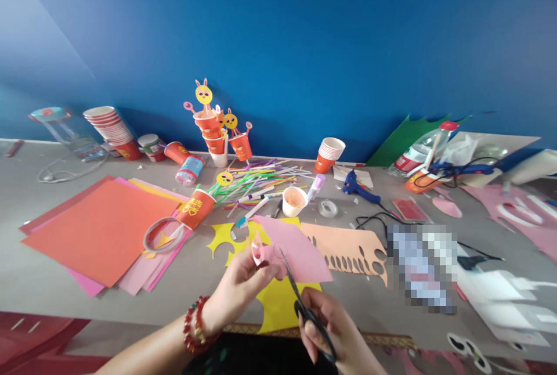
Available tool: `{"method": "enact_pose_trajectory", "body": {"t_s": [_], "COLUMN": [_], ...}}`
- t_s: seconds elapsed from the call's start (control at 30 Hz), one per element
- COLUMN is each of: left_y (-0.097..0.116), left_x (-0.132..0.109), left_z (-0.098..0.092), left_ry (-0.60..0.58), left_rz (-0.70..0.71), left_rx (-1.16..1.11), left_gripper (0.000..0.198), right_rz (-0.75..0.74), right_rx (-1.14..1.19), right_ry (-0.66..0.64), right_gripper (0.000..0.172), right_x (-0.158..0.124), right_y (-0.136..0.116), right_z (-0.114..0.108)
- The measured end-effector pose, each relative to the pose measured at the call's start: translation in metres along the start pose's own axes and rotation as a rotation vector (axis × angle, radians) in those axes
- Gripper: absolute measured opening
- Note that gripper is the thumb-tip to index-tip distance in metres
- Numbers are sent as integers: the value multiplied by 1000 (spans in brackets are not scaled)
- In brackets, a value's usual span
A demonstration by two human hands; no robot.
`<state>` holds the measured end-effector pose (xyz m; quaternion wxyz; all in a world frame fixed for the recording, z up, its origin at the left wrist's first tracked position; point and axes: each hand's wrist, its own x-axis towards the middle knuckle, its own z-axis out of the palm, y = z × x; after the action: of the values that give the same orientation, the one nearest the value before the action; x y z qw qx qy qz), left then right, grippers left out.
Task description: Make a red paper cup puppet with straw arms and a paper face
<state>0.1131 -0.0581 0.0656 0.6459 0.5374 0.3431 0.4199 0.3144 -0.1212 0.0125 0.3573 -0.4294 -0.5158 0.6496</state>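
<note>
Tabletop [195, 270] offers you grey working room left of centre, its front edge just below your hands. Pink paper [304, 247] at frame centre looks light, floppy, easily creased; your left hand [247, 285] pinches its left side, so hold near the edge, clear of the blades. Your right hand [329, 318] grips the scissors [298, 296] by their loops. White cup [296, 211] stands just beyond.

A pink paper sheet [307, 250] is held up, its left end curled. Black-handled scissors [296, 292] are held with blades slanted across it.
</note>
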Motion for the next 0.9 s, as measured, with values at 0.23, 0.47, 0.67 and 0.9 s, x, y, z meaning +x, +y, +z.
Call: {"method": "enact_pose_trajectory", "body": {"t_s": [0.23, 0.47, 0.67, 0.9], "left_y": [2, 6, 10, 16], "left_x": [0, 1, 2, 4], "left_z": [-1, -1, -2, -1], "left_ry": [-26, -40, -61, -79], "left_rz": [-6, -8, -12, -31], "left_rx": [9, 17, 17, 18], "left_gripper": [27, 26, 26, 28], "right_rz": [10, 23, 47, 54], "right_rx": [3, 9, 14, -34], "right_ry": [-4, -6, -11, -35], "right_gripper": [62, 63, 66, 65], "right_x": [-1, 1, 1, 0], "right_y": [3, 6, -2, -22], "right_z": [-1, -1, -2, -5]}}
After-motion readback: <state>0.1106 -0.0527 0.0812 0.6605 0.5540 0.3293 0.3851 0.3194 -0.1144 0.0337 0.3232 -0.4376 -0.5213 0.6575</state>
